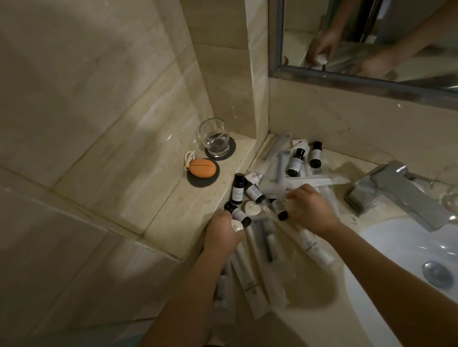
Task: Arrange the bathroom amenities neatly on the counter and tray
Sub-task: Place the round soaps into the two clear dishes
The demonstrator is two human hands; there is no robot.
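- Beige marble bathroom: the desk (pixel 315 327) runs beside a white oval basin (pixel 383 248). The amenities lie jumbled in its corner: small dark white-labelled bottles (pixel 295 162) and long white paper sachets (pixel 253 280).
- My left grip (pixel 222 234) is curled round one dark bottle (pixel 239 215) and a round white soap (pixel 237 226). My right grip (pixel 309 210) clamps a second bottle (pixel 280 210).
- The risk I see is that the heap is loose, so lifting could send bottles rolling into the basin.
- The chrome tap (pixel 385 186) crowds my right side. A clear glass tumbler (pixel 213 138) and an orange soap (pixel 202 169) stand apart on the ledge. No tray is in view.
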